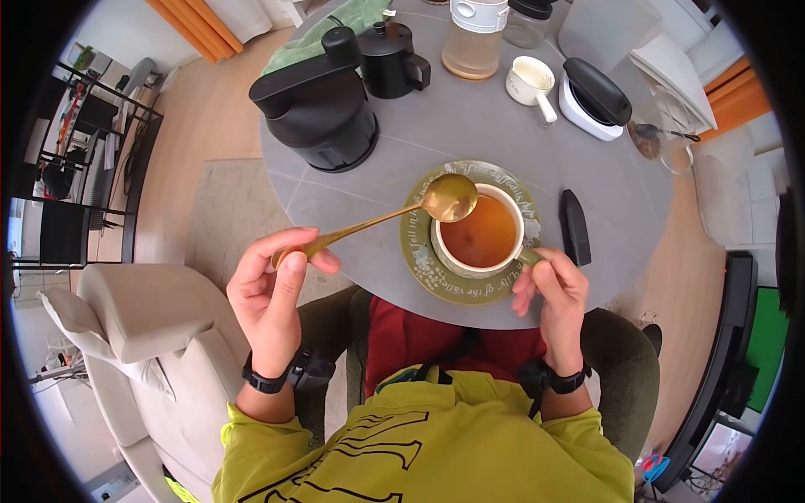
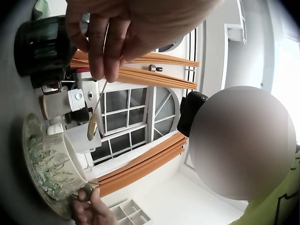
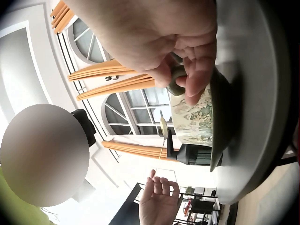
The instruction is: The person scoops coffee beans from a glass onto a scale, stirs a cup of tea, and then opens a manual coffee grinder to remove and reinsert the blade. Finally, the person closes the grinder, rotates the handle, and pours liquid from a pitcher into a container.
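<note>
My left hand (image 1: 272,298) pinches the handle end of a gold spoon (image 1: 450,199), whose bowl hangs above the left rim of a teacup (image 1: 480,237). Reddish-brown tea fills much of the cup, which stands on a green saucer (image 1: 417,261) with white lettering. Floral decoration covers the cup's outer wall (image 2: 56,164) in the left wrist view. With thumb and fingers my right hand (image 1: 553,293) grips the cup's green handle (image 3: 177,80). The spoon is clear of the tea, seen from the side in both wrist views.
Right of the saucer lies a black, knife-shaped object (image 1: 574,228). A black appliance (image 1: 319,113) and a black pot (image 1: 390,60) stand at the back left of the grey round table (image 1: 335,220). Farther back are a clear jar (image 1: 472,42), a white handled cup (image 1: 530,81) and a white scale-like device (image 1: 591,101).
</note>
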The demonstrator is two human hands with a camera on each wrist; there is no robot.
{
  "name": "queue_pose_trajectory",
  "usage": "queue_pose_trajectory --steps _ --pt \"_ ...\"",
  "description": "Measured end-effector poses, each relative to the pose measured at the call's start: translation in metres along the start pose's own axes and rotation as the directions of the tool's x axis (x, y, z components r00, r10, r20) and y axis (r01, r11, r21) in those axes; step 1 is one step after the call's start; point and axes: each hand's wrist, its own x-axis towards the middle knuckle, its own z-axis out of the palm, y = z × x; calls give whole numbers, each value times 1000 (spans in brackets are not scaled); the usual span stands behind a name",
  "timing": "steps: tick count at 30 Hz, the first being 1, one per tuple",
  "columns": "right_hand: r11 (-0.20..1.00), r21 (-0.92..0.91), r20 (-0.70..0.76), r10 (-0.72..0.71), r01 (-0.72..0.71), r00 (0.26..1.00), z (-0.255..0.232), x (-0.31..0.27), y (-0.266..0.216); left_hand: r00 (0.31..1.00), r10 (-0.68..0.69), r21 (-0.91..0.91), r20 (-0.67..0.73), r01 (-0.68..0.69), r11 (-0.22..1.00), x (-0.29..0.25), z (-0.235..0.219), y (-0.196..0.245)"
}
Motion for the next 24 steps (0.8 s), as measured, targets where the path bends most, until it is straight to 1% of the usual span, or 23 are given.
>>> queue_pose_trajectory --steps 7,9,10,12,13,15,16,17,18,19,21,23,24 --pt "999 18 17 37 -37 999 -4 2 -2 1000 4 6 23 -5 1000 -1 1 0" --pt "999 -27 24 36 -36 999 -3 2 -3 1000 0 24 21 0 1000 -3 3 0" --pt "999 -22 22 38 -38 999 -4 2 -5 1000 -6 45 16 5 999 -4 5 1" --pt "979 -197 25 56 -50 998 -8 2 -8 1000 0 67 25 -2 998 -7 9 1" --pt "981 -186 24 55 -50 998 -8 2 -4 1000 8 83 29 -10 997 -9 13 1" --pt "952 -281 11 -122 120 992 -7 4 5 999 27 131 16 -29 991 -10 21 2" --pt "955 -270 11 -124 122 992 -7 4 7 995 79 220 58 -90 971 -9 23 1" --pt "935 -311 26 -172 171 985 -8 4 8 987 127 304 102 -152 940 -9 25 1" --pt "910 -351 44 -220 221 975 -9 4 10 988 138 319 75 -154 935 -8 33 3" --pt "912 -343 47 -223 226 974 -9 5 13 987 142 326 74 -159 932 -6 36 3" --pt "843 -398 79 -361 362 929 -11 7 20 976 167 449 143 -214 867 -4 41 1" --pt "844 -389 78 -369 369 926 -12 7 24 975 179 469 129 -219 856 -1 48 -2" --pt "846 -384 72 -371 369 926 -12 7 24 981 147 457 127 -190 869 1 52 -4"
